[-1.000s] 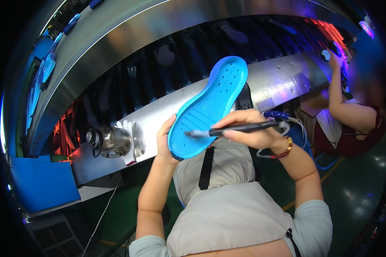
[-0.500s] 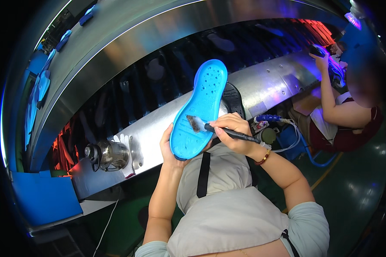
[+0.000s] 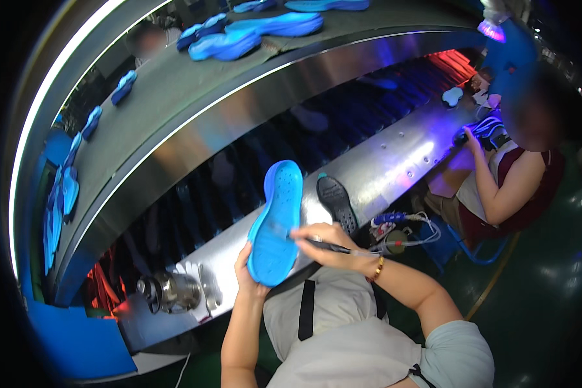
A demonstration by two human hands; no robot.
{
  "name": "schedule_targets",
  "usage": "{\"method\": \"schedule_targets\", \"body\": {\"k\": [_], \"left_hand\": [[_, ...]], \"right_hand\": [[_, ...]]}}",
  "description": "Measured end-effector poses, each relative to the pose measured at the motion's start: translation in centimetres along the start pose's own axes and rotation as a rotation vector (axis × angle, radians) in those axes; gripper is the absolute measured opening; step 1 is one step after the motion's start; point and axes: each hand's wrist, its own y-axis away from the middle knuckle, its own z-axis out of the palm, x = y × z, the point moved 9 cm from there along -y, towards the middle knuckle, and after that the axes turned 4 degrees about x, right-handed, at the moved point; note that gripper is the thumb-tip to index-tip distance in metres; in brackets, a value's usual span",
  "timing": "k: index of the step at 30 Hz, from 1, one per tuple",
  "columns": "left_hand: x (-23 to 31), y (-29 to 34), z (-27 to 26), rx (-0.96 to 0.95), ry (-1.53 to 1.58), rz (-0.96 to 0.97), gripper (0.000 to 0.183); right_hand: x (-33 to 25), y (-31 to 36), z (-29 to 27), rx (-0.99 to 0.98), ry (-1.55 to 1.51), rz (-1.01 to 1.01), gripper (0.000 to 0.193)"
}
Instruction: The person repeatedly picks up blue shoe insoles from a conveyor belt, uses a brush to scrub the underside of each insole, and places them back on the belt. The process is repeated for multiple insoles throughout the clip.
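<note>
A bright blue shoe sole [image 3: 277,258], dotted with small holes near its toe and heel, is held up in front of me at a slant. My left hand [image 3: 245,270] grips its lower left edge, fingers partly hidden underneath. In my right hand [image 3: 333,253] is a brush [image 3: 330,246] with a black handle, its bristles blurred by motion over the middle of the sole's inner face. Beyond my right hand, a black sole [image 3: 337,200] lies on the metal bench [image 3: 385,167].
A metal pot [image 3: 177,291] with a dark handle stands on the bench at left, beside a white glove [image 3: 195,270]. Blue soles [image 3: 225,45] lie on a curved conveyor [image 3: 155,107] beyond. At right, a seated co-worker [image 3: 520,161] holds a shoe part. A cable [image 3: 433,227] loops near the bench edge.
My view has shifted, showing more conveyor and soles at the top. The blue sole appears lower and more upright, uncovering the black sole. The brush has moved across the sole, its bristles now blurred.
</note>
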Motion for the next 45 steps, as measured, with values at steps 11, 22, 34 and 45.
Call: {"method": "schedule_targets", "body": {"k": [11,22,34,45], "left_hand": [[22.5,1.2,11.6,-0.259,-0.018,0.629,0.066],[24.1,-10.6,22.3,0.168,-0.700,0.768,0.090],[27.1,-17.1,25.1,0.394,-1.925,1.388,0.045],[24.1,-14.6,32.4,-0.016,-1.598,1.438,0.044]], "right_hand": [[7.6,7.6,-6.1,0.338,-1.110,0.622,0.023],[10.8,10.9,-7.0,0.573,-1.045,0.832,0.025],[13.0,12.3,-4.4,0.486,-1.035,1.011,0.026],[12.1,11.5,-3.6,0.441,-1.034,0.997,0.023]]}}
